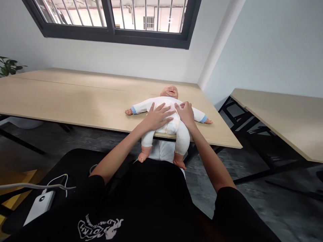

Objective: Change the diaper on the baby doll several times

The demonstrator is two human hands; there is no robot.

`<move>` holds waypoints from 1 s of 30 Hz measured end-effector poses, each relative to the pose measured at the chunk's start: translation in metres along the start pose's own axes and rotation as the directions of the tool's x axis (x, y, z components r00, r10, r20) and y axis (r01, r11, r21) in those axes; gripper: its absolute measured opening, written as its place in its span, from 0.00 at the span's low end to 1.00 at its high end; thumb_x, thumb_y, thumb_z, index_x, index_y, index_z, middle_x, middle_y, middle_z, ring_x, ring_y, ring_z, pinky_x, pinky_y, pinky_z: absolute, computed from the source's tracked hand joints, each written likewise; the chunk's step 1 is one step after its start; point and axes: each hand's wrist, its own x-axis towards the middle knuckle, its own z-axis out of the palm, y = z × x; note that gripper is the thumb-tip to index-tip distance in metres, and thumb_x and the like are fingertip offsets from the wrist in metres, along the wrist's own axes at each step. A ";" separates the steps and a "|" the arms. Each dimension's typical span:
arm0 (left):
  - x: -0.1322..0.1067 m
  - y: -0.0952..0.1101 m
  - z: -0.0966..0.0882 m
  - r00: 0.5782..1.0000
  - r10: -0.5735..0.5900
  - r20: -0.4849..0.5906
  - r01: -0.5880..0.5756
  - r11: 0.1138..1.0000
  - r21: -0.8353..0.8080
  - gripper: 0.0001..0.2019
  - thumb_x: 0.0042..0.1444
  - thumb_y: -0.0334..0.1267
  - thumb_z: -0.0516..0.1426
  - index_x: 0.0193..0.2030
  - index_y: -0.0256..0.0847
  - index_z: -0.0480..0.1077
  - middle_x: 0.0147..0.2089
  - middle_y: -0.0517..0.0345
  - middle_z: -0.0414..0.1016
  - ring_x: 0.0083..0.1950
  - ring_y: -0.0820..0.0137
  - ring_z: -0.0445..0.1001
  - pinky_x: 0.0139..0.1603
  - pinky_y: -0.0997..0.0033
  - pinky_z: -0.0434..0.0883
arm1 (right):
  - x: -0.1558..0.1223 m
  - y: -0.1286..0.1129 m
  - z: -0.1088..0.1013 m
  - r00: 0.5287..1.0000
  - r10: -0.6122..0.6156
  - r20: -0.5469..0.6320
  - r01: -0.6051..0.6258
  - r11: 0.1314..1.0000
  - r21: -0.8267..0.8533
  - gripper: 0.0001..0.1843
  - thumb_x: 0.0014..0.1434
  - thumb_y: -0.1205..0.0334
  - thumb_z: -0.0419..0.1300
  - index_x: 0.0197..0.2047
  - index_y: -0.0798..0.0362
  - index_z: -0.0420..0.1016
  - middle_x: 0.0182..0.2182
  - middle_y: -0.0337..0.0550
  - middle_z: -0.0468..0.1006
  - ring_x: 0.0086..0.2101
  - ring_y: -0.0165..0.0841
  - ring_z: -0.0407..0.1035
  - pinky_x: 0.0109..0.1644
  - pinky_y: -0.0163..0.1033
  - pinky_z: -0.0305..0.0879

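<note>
A baby doll in a white outfit with blue cuffs lies on its back at the front edge of the wooden table. Its head points towards the window, its arms are spread, and its bare feet hang over the edge in front of me. My left hand rests flat across the doll's belly, fingers spread. On the other side of the torso, my right hand touches the doll with its fingers bent together. Whatever lies between those fingertips is hidden.
A second table stands to the right across a gap. At lower left, a white power bank with a cable lies on a black chair seat. A barred window is in the wall ahead, and a plant shows at far left.
</note>
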 end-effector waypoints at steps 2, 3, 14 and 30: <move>0.017 -0.009 -0.005 0.995 -0.006 0.101 0.011 0.999 -0.047 0.25 0.71 0.50 0.46 0.71 0.53 0.63 0.76 0.54 0.57 0.79 0.51 0.46 0.73 0.32 0.30 | -0.001 0.006 -0.003 0.999 -0.001 -0.033 -0.001 0.998 -0.067 0.17 0.69 0.49 0.53 0.47 0.57 0.66 0.48 0.58 0.71 0.49 0.45 0.68 0.57 0.49 0.64; 0.024 -0.013 -0.007 0.989 -0.019 0.146 0.029 0.997 -0.066 0.25 0.72 0.51 0.44 0.71 0.54 0.62 0.76 0.55 0.56 0.79 0.51 0.45 0.73 0.31 0.31 | -0.003 0.009 -0.006 0.999 0.004 -0.042 -0.008 0.995 -0.103 0.16 0.70 0.51 0.52 0.48 0.58 0.66 0.49 0.59 0.71 0.49 0.47 0.68 0.57 0.50 0.63; 0.067 -0.056 -0.009 0.968 -0.242 -0.073 0.242 0.970 -0.009 0.27 0.69 0.56 0.49 0.71 0.55 0.62 0.78 0.54 0.51 0.79 0.47 0.42 0.73 0.29 0.37 | -0.054 0.068 -0.032 0.997 -0.052 0.059 0.047 0.996 0.079 0.14 0.62 0.50 0.54 0.36 0.53 0.69 0.38 0.53 0.76 0.43 0.44 0.70 0.56 0.53 0.66; 0.062 0.000 -0.008 0.859 0.316 0.403 -0.302 0.948 -0.100 0.23 0.73 0.52 0.43 0.67 0.54 0.68 0.72 0.63 0.66 0.78 0.64 0.52 0.77 0.47 0.35 | -0.057 0.075 -0.033 0.947 -0.259 0.187 0.254 0.966 0.051 0.15 0.59 0.58 0.57 0.43 0.55 0.81 0.44 0.52 0.79 0.49 0.48 0.70 0.59 0.54 0.65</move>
